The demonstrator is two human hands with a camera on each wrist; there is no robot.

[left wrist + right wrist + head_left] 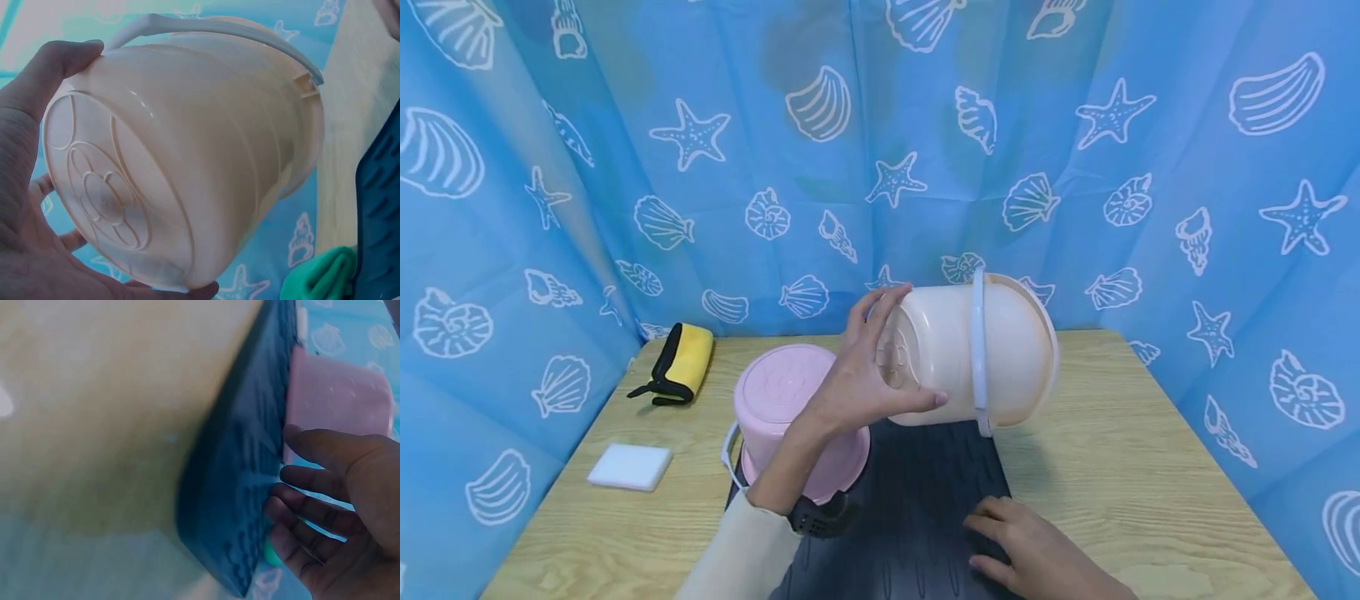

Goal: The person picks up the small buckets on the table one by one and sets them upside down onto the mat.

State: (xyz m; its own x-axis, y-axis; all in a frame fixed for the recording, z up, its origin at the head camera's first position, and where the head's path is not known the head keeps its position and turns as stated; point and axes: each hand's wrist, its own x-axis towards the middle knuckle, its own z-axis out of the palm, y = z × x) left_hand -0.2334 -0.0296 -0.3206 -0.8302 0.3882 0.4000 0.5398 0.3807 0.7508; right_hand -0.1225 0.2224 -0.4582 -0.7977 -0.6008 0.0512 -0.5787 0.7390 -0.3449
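A cream bucket [943,350] is tipped on its side above the dark mat, its mouth toward the right and a pale handle [979,346] lying across its side. My left hand [853,379] grips it around the base end, with the thumb and fingers spread on opposite sides. The left wrist view shows a raised flower pattern on the bucket bottom [109,197]. My right hand [1033,550] holds nothing; its fingers are loosely bent over the mat's right edge. Behind my left forearm, a pink bucket [778,392] stands upside down on the mat.
The black ridged drying mat [910,508] lies on a wooden table [1120,433]. To the left are a white sponge block [630,467] and a folded yellow cloth with black trim [688,362]. A green item [322,275] shows beside the mat. Blue shell-print curtains [865,150] surround the table.
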